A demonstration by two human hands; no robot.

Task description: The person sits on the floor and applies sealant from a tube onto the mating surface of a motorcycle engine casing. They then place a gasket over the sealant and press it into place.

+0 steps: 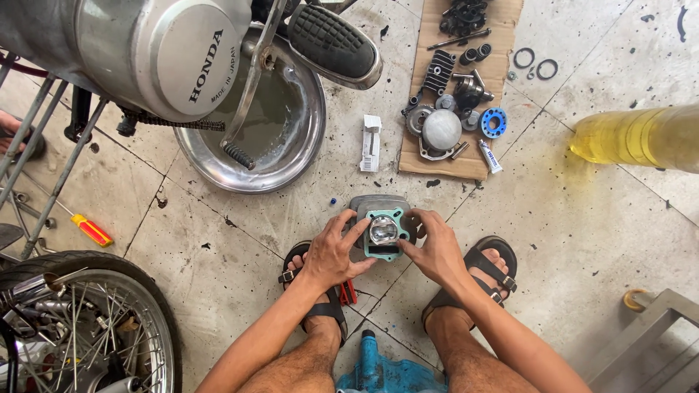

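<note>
A grey metal engine cylinder block stands on the concrete floor between my feet. A teal gasket lies on its top face, around a shiny piston in the bore. My left hand grips the block's left side, fingers reaching onto the gasket. My right hand holds the right side, with the fingertips on the gasket's edge.
A motorcycle engine cover and footpeg hang over a steel basin of oily liquid. A cardboard sheet holds several engine parts. A yellow bottle, red-yellow screwdriver, wheel and blue tool lie around.
</note>
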